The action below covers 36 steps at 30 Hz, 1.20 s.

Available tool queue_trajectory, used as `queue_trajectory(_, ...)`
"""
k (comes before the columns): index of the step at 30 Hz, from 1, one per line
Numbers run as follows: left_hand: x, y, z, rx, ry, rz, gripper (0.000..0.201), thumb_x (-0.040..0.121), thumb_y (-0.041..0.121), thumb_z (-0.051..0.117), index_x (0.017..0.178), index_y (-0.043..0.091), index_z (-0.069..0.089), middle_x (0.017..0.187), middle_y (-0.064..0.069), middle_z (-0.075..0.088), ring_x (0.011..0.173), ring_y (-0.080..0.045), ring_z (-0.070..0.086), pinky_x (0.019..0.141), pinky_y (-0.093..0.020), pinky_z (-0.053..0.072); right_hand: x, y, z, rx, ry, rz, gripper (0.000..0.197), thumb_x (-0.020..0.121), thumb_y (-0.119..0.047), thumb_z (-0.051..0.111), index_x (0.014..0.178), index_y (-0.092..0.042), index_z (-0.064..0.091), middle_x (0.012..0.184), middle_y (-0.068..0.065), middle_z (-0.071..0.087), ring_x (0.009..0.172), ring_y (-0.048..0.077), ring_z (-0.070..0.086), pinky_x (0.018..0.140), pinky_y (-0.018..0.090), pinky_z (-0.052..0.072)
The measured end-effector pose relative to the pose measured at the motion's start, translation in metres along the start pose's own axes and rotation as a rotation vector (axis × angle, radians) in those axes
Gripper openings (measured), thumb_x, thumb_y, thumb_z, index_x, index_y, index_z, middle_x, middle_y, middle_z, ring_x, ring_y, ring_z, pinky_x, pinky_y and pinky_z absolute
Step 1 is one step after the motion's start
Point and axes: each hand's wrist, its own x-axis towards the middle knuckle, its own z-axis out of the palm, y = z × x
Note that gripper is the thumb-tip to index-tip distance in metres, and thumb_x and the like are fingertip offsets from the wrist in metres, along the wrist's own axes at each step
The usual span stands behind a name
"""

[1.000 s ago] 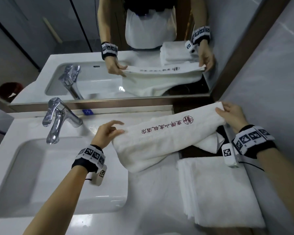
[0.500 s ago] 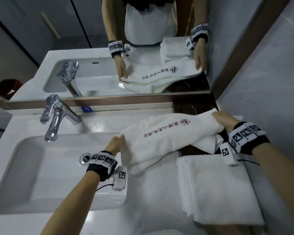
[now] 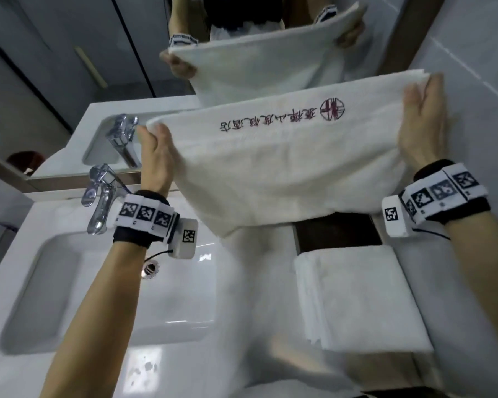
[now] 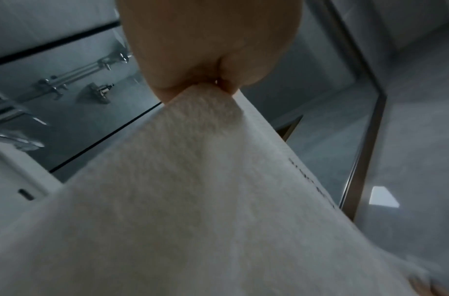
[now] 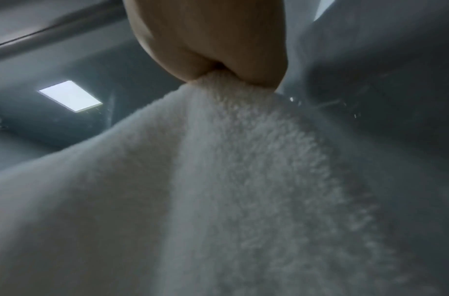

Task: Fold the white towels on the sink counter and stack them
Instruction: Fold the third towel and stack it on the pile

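Observation:
A white towel [image 3: 270, 168] with dark red embroidered lettering hangs in the air above the counter, stretched between both hands. My left hand [image 3: 156, 156] pinches its upper left corner, and the left wrist view shows thumb and fingers clamped on the towel [image 4: 205, 180]. My right hand [image 3: 423, 122] pinches the upper right corner, seen close in the right wrist view with the towel [image 5: 243, 180] hanging below. A folded white towel [image 3: 357, 297] lies flat on the counter at the right, below the held one.
A white sink basin [image 3: 41, 282] with a chrome faucet [image 3: 101, 196] sits at the left. A mirror [image 3: 69, 81] runs along the back and reflects the hands and towel. A grey tiled wall [image 3: 472, 53] bounds the right side. A dark counter patch [image 3: 337, 231] shows behind the folded towel.
Both hands have lifted the lettered towel off the counter and spread it wide in the air; earlier it lay draped on the counter with the left hand at its lower left edge.

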Motion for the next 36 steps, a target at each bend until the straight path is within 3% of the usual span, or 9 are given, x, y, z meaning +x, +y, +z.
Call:
queue_trajectory(3,0.000,0.013,-0.010,-0.053,-0.012,-0.003,0.015,0.096,0.038,0.035,0.083,0.031,0.033,0.080,0.012,0.036,0.072,-0.002,0.040,0.069,-0.019,0.039,-0.001,-0.008,-0.016,-0.021,0.057,-0.073,0.030,0.100,-0.020,0.033,0.101,0.009,0.043,0.097,0.034,0.051,0.079,0.026,0.039,0.065,0.017,0.026)
queue_trajectory(6,-0.009,0.005,-0.015,-0.052,-0.111,-0.060,0.012,0.098,0.033,0.037,0.087,0.031,0.034,0.087,0.009,0.039,0.081,-0.009,0.043,0.078,-0.028,0.042,-0.009,0.002,-0.024,-0.124,0.001,-0.058,0.030,0.100,-0.021,0.036,0.101,0.007,0.046,0.092,0.030,0.053,0.084,0.031,0.045,0.062,0.023,0.027)
queue_trajectory(9,-0.024,-0.015,-0.016,-0.044,-0.157,-0.131,0.016,0.100,0.022,0.039,0.086,0.029,0.036,0.085,0.006,0.040,0.078,-0.011,0.041,0.070,-0.028,0.040,-0.021,0.024,-0.024,-0.196,-0.099,-0.011,0.024,0.098,-0.019,0.040,0.105,0.002,0.050,0.100,0.029,0.057,0.088,0.029,0.050,0.068,0.027,0.029)
queue_trajectory(13,-0.042,-0.058,-0.014,0.028,-0.202,-0.295,0.017,0.099,0.012,0.043,0.083,0.019,0.038,0.077,0.003,0.039,0.068,-0.009,0.038,0.061,-0.023,0.035,-0.040,0.064,-0.014,-0.309,-0.294,0.135,0.017,0.097,-0.017,0.043,0.102,-0.005,0.054,0.099,0.025,0.058,0.095,0.039,0.055,0.075,0.036,0.037)
queue_trajectory(16,-0.058,-0.094,-0.009,0.114,-0.228,-0.397,0.006,0.098,0.011,0.043,0.094,0.012,0.038,0.075,0.002,0.040,0.066,-0.011,0.039,0.059,-0.025,0.035,-0.056,0.091,-0.004,-0.376,-0.390,0.231,0.023,0.097,-0.016,0.043,0.106,0.001,0.054,0.111,0.033,0.057,0.101,0.043,0.054,0.080,0.037,0.038)
queue_trajectory(19,-0.064,-0.119,0.001,0.162,-0.203,-0.419,0.012,0.099,0.012,0.041,0.088,0.015,0.034,0.074,0.002,0.038,0.064,-0.011,0.038,0.056,-0.026,0.034,-0.063,0.105,0.006,-0.395,-0.406,0.265,0.024,0.098,-0.017,0.042,0.108,0.001,0.053,0.113,0.031,0.057,0.103,0.043,0.054,0.085,0.041,0.041)
queue_trajectory(24,-0.051,-0.134,0.017,0.285,-0.180,-0.379,0.011,0.099,0.017,0.039,0.103,0.012,0.029,0.085,-0.006,0.047,0.081,-0.022,0.044,0.073,-0.035,0.036,-0.047,0.114,0.032,-0.399,-0.351,0.258,0.028,0.097,-0.022,0.045,0.112,0.001,0.055,0.113,0.031,0.059,0.102,0.045,0.054,0.085,0.042,0.041)
queue_trajectory(30,-0.020,-0.146,0.043,0.421,-0.098,-0.331,0.023,0.098,0.022,0.042,0.116,0.008,0.041,0.095,-0.008,0.053,0.085,-0.024,0.047,0.074,-0.029,0.032,-0.019,0.131,0.069,-0.400,-0.389,0.322,0.028,0.097,-0.023,0.046,0.110,0.000,0.055,0.113,0.028,0.061,0.102,0.044,0.055,0.083,0.042,0.042)
queue_trajectory(36,-0.004,-0.169,0.063,0.337,-0.153,-0.578,0.037,0.096,0.024,0.049,0.122,0.001,0.040,0.107,-0.024,0.056,0.102,-0.039,0.057,0.077,-0.034,0.040,-0.010,0.151,0.094,-0.412,-0.532,0.462,0.027,0.097,-0.018,0.047,0.102,0.007,0.056,0.105,0.032,0.059,0.102,0.044,0.055,0.081,0.040,0.041)
